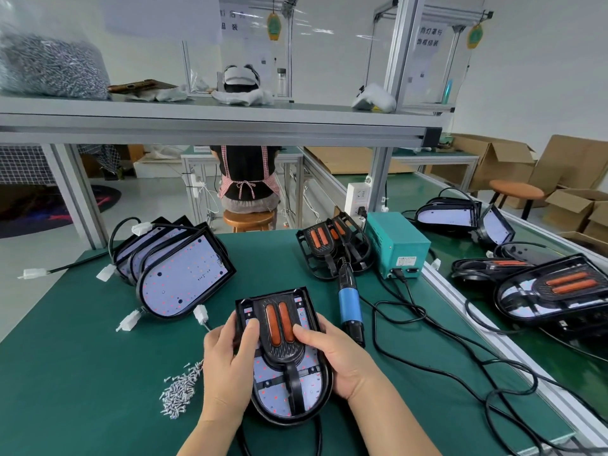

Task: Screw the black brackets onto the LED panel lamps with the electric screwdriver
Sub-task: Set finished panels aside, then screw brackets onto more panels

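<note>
An LED panel lamp [289,394] lies on the green mat in front of me, with a black bracket [279,327] carrying two orange strips laid on top of it. My left hand [227,366] grips the lamp's left edge, thumb pressing on the bracket. My right hand [335,357] grips the right edge, thumb on the bracket beside the orange strips. The electric screwdriver [350,307], blue-bodied with a black cable, lies on the mat to the right of the lamp, untouched. A pile of small silver screws [181,388] sits left of my left hand.
Several bare LED panels [184,271] lean stacked at the left. Spare brackets [329,245] stand at the back centre, beside a teal power supply [396,243]. More lamps [556,291] lie on the conveyor to the right. Black cables [427,340] loop across the mat.
</note>
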A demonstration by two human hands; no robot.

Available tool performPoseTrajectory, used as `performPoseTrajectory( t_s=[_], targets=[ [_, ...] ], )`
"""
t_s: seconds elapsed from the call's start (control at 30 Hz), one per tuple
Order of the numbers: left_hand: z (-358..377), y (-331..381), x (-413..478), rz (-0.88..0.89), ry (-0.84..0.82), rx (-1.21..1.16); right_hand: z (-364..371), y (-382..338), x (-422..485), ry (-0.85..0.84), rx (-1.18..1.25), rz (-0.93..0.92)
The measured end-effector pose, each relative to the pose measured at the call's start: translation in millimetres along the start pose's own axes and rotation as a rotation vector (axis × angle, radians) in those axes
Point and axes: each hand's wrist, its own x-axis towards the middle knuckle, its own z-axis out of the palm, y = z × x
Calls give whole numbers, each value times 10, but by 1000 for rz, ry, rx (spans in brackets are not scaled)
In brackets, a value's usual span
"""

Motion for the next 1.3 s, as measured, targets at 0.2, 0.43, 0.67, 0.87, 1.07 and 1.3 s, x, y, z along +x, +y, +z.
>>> performPoseTrajectory(
  t_s=[0.2,0.43,0.67,0.87,1.07,1.3],
  targets=[
    [58,-22,-45,1,82,-25,30,-9,64,88,118,1],
    [53,-96,28,-25,192,76,41,22,67,96,119,8],
    [39,-68,-4,15,91,-32,49,23,45,73,131,14],
    [26,-155,26,-30,-11,-237,66,33,72,120,123,38],
    [11,-176,78,-65,6,-409,116,68,73,93,93,74],
    [53,-198,74,-5,11,-393,115,76,58,25,1,64]
  ],
)
